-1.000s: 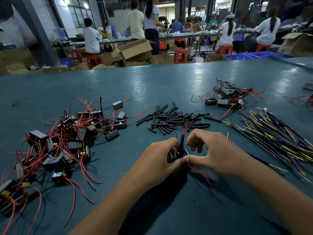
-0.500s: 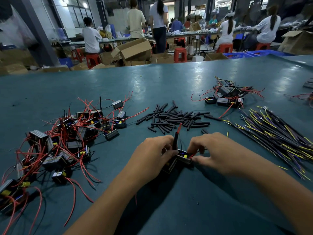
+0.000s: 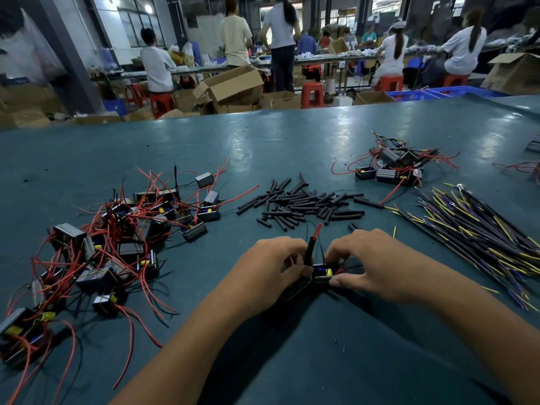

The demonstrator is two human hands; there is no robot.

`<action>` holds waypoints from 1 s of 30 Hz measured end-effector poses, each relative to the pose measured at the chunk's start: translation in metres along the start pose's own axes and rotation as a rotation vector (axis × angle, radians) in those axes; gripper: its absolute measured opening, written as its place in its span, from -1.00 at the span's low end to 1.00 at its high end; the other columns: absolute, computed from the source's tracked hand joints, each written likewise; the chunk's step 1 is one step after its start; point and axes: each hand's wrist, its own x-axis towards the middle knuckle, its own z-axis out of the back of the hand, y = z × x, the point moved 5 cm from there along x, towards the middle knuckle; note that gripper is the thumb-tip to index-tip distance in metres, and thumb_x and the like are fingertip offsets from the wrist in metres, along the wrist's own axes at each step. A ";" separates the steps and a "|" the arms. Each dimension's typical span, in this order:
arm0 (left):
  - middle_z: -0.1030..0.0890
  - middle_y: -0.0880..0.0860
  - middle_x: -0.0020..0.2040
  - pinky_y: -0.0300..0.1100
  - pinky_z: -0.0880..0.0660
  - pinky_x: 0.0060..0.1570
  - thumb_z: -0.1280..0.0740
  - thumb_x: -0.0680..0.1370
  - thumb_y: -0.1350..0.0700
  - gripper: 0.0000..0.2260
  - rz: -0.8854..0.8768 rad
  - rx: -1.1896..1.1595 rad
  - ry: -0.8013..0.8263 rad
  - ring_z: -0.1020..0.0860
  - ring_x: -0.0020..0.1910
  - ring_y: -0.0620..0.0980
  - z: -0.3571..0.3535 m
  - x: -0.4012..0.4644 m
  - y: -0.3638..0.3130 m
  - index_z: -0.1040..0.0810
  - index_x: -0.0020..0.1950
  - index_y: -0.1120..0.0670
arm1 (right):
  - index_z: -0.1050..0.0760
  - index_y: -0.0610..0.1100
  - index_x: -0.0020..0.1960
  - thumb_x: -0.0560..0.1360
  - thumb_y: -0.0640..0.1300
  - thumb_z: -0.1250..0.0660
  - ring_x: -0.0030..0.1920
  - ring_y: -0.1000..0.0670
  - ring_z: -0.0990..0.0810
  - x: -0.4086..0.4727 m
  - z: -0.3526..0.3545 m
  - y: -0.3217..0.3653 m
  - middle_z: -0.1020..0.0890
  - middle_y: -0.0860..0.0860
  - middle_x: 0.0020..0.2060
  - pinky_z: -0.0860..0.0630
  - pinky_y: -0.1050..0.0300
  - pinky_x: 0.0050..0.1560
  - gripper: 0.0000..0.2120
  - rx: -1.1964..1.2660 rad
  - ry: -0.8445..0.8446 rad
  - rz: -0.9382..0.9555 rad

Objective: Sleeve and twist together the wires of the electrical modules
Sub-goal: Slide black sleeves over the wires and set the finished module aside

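A small black electrical module (image 3: 323,273) with a yellow and a blue part sits on the green table between my hands. My left hand (image 3: 271,267) grips its left side, next to a black sleeve (image 3: 309,249) that stands up from it with a red wire tip (image 3: 317,230) showing at the top. My right hand (image 3: 368,264) pinches the module's right end, where thin red and black wires come out. Loose black sleeves (image 3: 304,204) lie in a pile just beyond my hands.
A large tangle of modules with red wires (image 3: 111,247) covers the left of the table (image 3: 263,147). A smaller module pile (image 3: 394,168) lies far right. Yellow-and-purple wires (image 3: 473,229) fan out on the right. People work at benches behind.
My hands have lowered the module toward the table and spread slightly apart. The sleeved wire now stands upright between them, and the module's open face with its yellow part shows.
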 end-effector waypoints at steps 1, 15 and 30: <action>-0.57 -0.10 -0.10 -0.06 -0.52 -0.05 -0.41 0.58 0.11 -0.95 -0.004 -0.007 -0.006 -0.54 -0.09 -0.12 0.000 0.000 0.000 -0.61 -0.01 -0.04 | -0.49 0.14 0.15 0.48 0.23 -0.37 0.15 0.15 -0.44 0.000 0.000 0.000 -0.54 0.27 0.05 -0.30 0.12 0.25 -0.69 -0.006 -0.016 -0.002; -0.53 -0.11 -0.19 -0.31 -0.41 -0.26 -0.51 0.49 -0.02 -0.82 -0.022 -0.147 -0.074 -0.47 -0.27 -0.18 0.000 -0.001 0.004 -0.54 -0.18 -0.22 | -0.53 0.02 -0.21 0.47 -0.12 -0.50 -0.26 0.14 -0.53 -0.005 0.012 0.022 -0.56 0.16 -0.33 -0.34 0.40 -0.24 -0.83 0.376 -0.426 0.177; -0.65 -0.03 -0.29 -0.32 -0.44 -0.33 -0.17 0.61 -0.25 -0.53 0.151 -0.505 -0.152 -0.53 -0.35 -0.18 0.009 0.001 0.010 -0.66 -0.18 0.06 | -0.59 -0.04 0.05 0.57 -0.17 -0.33 -0.07 0.06 -0.62 0.033 0.024 -0.068 -0.68 0.06 -0.10 -0.51 0.16 0.01 -0.89 0.190 -0.372 -0.222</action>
